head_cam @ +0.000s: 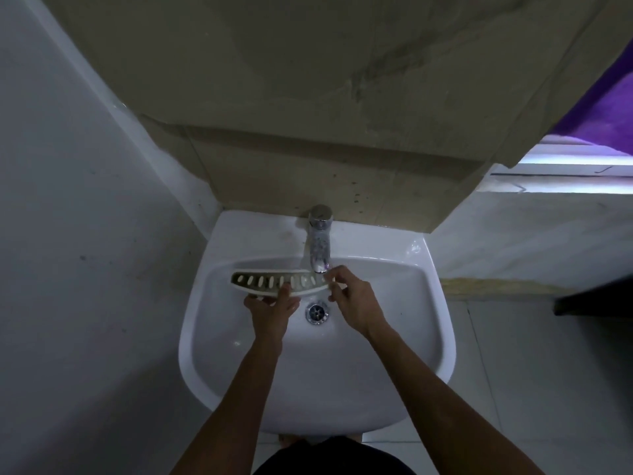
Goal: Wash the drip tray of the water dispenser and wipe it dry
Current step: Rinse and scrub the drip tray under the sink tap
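We see drip tray [279,282] long axis left-right, mid-frame; left hand [272,308] grips near edge, right hand [352,299] pinches right end (beneath tap [320,241]).

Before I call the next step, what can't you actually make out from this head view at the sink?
- Water flow: head view too dim and blurred to tell whether the tap is running.
- Drip tray underside: faces away; near edge covered by the left hand.
- Right hand fingertips: blurred at the tray's end, so the grip is unclear.
- Dirt on the tray: too small.
- Wiping cloth: none identifiable.
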The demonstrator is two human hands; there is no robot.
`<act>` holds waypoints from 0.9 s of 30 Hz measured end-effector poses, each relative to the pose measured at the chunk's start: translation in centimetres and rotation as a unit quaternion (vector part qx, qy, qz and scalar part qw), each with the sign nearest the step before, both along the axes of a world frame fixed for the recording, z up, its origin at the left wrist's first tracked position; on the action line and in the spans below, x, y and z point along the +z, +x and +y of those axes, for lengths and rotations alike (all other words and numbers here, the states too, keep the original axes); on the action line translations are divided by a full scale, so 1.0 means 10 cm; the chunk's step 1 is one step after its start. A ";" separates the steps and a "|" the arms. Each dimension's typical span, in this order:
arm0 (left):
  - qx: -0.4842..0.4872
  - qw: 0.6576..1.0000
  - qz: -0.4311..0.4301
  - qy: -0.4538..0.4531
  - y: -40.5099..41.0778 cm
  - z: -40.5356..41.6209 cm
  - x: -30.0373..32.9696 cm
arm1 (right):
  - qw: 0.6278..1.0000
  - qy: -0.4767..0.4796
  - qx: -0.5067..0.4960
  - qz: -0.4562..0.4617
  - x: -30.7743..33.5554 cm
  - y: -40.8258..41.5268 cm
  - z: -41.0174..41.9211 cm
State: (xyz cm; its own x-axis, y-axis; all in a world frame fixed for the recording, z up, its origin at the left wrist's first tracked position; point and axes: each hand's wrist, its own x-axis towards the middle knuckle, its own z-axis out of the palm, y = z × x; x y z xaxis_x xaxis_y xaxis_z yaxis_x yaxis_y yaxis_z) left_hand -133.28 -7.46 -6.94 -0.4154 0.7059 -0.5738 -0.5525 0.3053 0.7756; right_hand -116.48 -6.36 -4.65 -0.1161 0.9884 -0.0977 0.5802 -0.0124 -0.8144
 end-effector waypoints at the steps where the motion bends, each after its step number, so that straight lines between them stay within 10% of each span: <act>1: -0.001 1.000 0.002 -0.003 0.01 -0.01 -0.01 | 0.999 0.021 -0.006 -0.032 -0.02 -0.01 -0.04; 27: -0.030 0.998 0.059 -0.013 0.11 -0.03 0.01 | 0.994 0.084 -0.068 -0.027 -0.06 -0.05 -0.21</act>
State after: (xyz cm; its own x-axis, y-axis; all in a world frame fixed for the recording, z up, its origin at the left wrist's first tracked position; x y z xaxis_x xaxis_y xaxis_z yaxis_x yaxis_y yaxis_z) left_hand -132.19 -7.73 -6.85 -0.4381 0.7170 -0.5423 -0.4386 0.3561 0.8251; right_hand -117.02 -8.41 -5.22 0.0205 0.9975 0.0676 0.6252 0.0400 -0.7794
